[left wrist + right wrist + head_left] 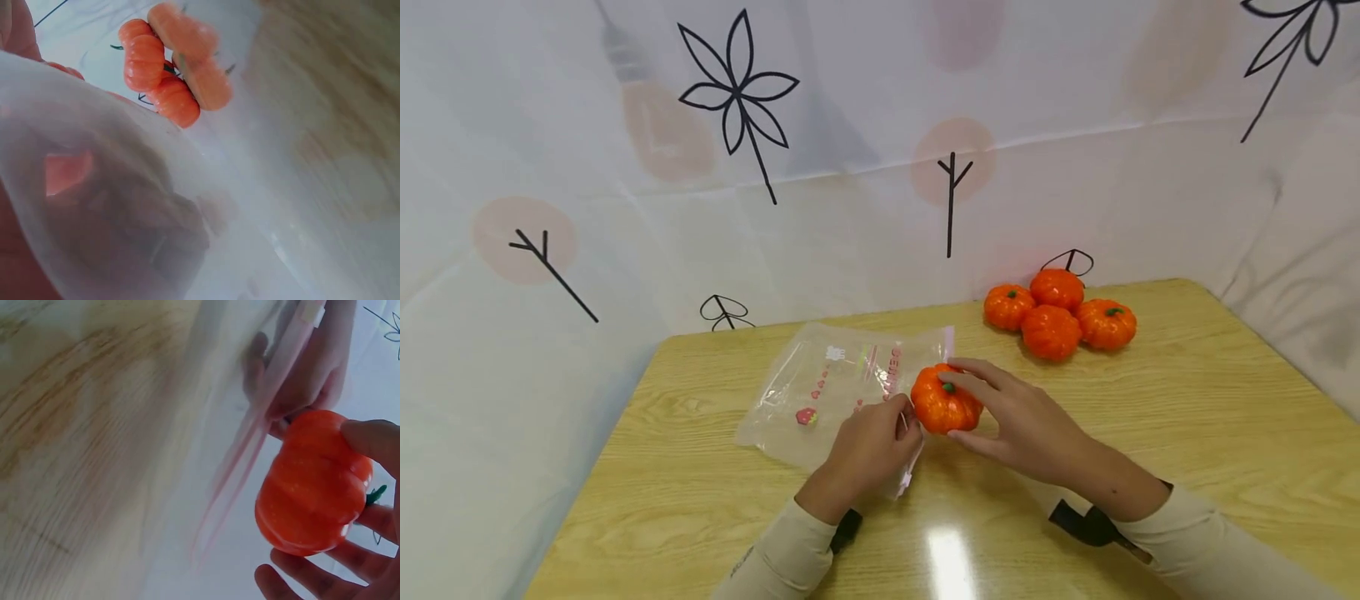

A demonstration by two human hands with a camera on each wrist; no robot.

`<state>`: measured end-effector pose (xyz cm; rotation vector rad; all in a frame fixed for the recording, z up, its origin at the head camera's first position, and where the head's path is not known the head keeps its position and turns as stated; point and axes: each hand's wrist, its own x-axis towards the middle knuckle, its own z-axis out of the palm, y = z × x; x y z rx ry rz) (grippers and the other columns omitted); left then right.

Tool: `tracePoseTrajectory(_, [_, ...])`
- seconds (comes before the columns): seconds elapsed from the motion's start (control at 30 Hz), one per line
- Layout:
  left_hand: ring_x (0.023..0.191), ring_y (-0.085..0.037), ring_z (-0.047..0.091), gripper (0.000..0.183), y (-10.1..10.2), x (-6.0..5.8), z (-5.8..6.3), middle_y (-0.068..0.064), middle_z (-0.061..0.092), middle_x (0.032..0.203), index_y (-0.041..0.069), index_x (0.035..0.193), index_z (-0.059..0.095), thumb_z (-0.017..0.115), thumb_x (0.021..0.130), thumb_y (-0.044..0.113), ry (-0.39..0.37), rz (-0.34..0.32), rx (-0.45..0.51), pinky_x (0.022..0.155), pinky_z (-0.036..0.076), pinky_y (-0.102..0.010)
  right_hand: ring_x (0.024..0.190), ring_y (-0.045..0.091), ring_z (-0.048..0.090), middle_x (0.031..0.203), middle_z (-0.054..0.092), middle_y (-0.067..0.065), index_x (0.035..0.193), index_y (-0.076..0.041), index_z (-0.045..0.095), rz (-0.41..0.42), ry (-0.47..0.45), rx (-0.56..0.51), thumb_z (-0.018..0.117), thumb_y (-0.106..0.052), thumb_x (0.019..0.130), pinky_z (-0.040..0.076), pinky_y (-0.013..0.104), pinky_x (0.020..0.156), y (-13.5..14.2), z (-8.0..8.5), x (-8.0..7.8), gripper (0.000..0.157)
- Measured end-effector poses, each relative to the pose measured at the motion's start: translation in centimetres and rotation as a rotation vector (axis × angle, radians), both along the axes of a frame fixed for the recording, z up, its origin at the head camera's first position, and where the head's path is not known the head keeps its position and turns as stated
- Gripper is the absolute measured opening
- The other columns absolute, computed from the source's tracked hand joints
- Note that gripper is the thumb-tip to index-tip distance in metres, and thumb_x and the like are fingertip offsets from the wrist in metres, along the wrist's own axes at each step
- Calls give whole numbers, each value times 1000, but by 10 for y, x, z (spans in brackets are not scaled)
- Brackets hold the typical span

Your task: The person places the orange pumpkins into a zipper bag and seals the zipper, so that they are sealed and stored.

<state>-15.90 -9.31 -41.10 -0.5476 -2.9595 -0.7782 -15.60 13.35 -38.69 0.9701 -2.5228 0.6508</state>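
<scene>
My right hand (1026, 421) grips a small orange toy pumpkin (946, 408) with a green stem, thumb on one side and fingers on the other. The pumpkin is at the mouth of a clear zip bag (842, 433) printed with strawberries and hearts. My left hand (872, 446) pinches the bag's edge beside the pumpkin. In the right wrist view the bag's pink zip edge (265, 419) stands a little apart, and the pumpkin (312, 487) is just outside it. The bag's film covers much of the left wrist view.
Several more orange pumpkins (1051, 333) sit together at the back right of the wooden table (1180, 400). Behind the table hangs a white cloth (865, 217) with plant drawings. Light glares off the table's front.
</scene>
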Motion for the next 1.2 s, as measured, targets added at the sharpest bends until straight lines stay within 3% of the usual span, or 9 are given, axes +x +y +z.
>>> tracePoseTrajectory(0.27, [53,-8,37,9,-1,1,4,7,37,63,16,88,50,51,94,23,-22,-5,24,49,31,-23,119,27,63,147,50,6,142,-17,52,32,-1,-45,81,-34,82,57,40,88,-4,-1,1,69])
tracePoseTrajectory(0.53, [53,-7,33,11,-1,0,1,7,35,64,16,85,47,49,95,21,-15,-19,99,50,27,-22,120,28,63,147,51,7,141,-17,53,16,2,-31,80,-35,82,57,42,88,-3,-1,-1,67])
tracePoseTrajectory(0.93, [53,-6,37,8,1,1,2,8,42,64,16,89,55,52,94,22,1,28,181,50,29,-21,114,28,65,145,52,7,140,-17,54,3,-7,-24,80,-34,83,58,42,85,-1,-4,-3,66])
tracePoseTrajectory(1.2, [53,-5,37,6,1,1,3,10,43,64,18,87,54,54,92,23,54,48,178,51,30,-20,112,28,67,143,54,7,139,-16,55,-12,-36,-18,79,-35,84,58,43,84,-1,-6,-4,63])
